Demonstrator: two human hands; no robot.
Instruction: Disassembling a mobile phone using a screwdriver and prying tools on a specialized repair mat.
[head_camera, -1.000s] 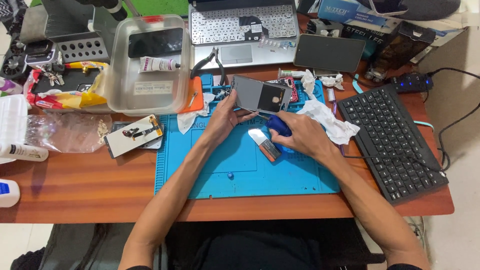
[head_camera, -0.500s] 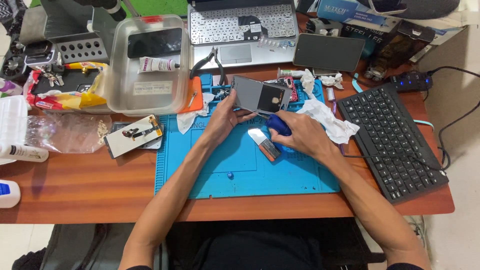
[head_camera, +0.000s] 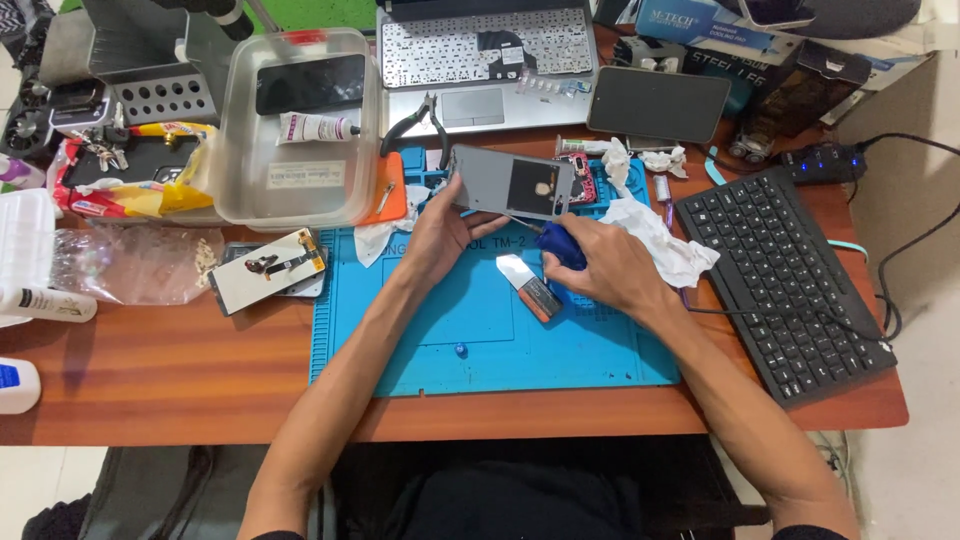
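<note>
Here, phone (head_camera: 512, 183) in left hand (head_camera: 437, 236), screwdriver (head_camera: 560, 243) in right hand (head_camera: 610, 272)

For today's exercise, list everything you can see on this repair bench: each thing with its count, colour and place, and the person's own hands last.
phone body: 1, grey, tilted over the mat's far edge
screwdriver: 1, blue handle, tip at the phone body
work mat: 1, blue, desk centre
scraper tool: 1, silver and dark, on the mat
plastic tub: 1, clear, left of the mat
pliers: 1, black, by the laptop
laptop: 1, silver, far centre
tablet: 1, dark, far right
keyboard: 1, black, right
tissues: several, white, right of the mat
left hand: holds the phone body
right hand: grips the screwdriver
</note>
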